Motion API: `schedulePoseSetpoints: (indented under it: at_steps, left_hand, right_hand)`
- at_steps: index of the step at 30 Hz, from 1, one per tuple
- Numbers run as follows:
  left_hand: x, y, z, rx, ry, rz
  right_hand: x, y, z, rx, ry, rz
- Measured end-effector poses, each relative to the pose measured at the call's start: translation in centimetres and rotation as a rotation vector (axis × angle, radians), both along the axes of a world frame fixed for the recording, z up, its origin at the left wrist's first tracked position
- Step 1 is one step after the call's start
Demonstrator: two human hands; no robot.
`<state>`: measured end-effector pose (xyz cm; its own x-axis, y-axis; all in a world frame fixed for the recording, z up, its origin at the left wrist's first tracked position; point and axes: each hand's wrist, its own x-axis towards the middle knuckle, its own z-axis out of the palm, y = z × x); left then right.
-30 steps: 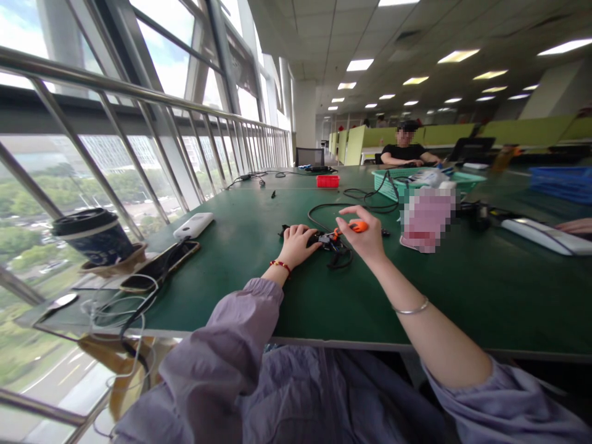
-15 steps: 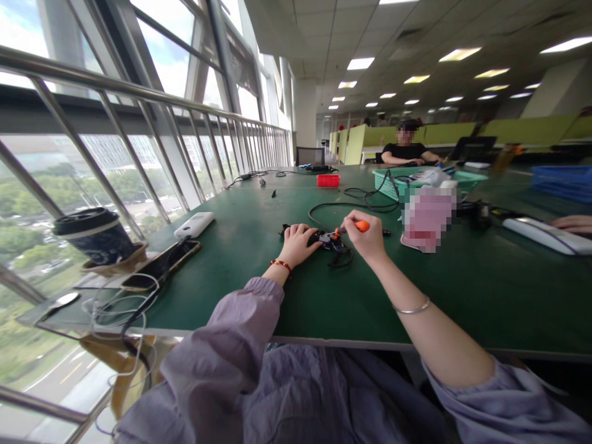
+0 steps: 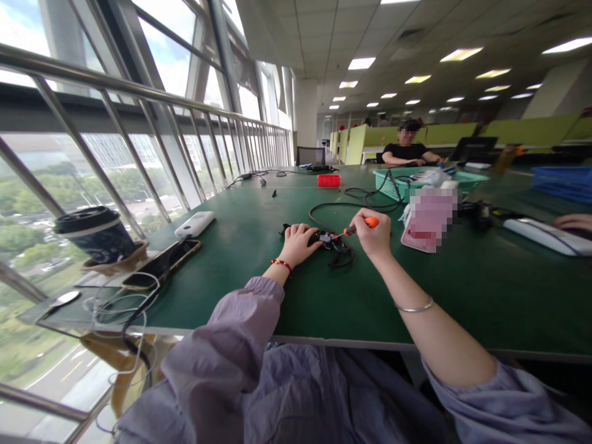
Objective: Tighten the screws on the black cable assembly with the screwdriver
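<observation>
Bright office, ceiling lights on, with a metal railing (image 3: 185, 106) and big windows down the left side and a green tabletop (image 3: 231, 246) filling most of the head view. Across it there's a person in a black top (image 3: 407, 153), and at the right edge somebody else's hand (image 3: 573, 221) sits by a long white object (image 3: 539, 234).

Main bit: a small black device (image 3: 327, 238) with loose wires lies near the middle of the tabletop. The wearer's left hand (image 3: 298, 242) is laid over its left end, fingers bent; can't tell how tightly that grip is closed, since the palm side is hidden. The right hand (image 3: 372, 235) has its grip closed around an orange-and-black screwdriver (image 3: 370, 222), shaft angled down and left to the device. Tip's too small for me to say if it's seated in anything.

Other stuff around: a black cable (image 3: 319, 206) curves behind the device, a red basket (image 3: 328, 180) sits farther back, and a green basket (image 3: 383, 184) stands behind a pixelated pink item (image 3: 428, 219) to the right. Over on the left, a lidded cup (image 3: 96, 237), a dark phone (image 3: 161, 266) and a white gadget (image 3: 195, 224).
</observation>
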<state>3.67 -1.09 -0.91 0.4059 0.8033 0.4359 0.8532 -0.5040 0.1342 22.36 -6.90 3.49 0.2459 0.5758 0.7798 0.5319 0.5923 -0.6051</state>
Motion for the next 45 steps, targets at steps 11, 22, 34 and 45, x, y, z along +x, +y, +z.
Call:
schedulePoseSetpoints:
  at_steps: [11, 22, 34, 45]
  left_hand:
    - [-0.03, -0.05, -0.01, 0.006, -0.003, -0.007]
    - [-0.09, -0.02, -0.08, 0.002, -0.009, -0.012]
    - [-0.12, 0.07, -0.17, 0.010, -0.005, -0.015]
    - [-0.15, 0.03, -0.14, 0.007, 0.003, -0.005]
  right_hand:
    - [-0.10, 0.13, -0.15, -0.045, -0.033, -0.029]
    - [-0.21, 0.30, -0.26, 0.005, -0.010, 0.064]
    - [-0.47, -0.02, -0.18, 0.009, -0.094, 0.029]
    - [-0.65, -0.47, -0.04, -0.047, -0.115, -0.057]
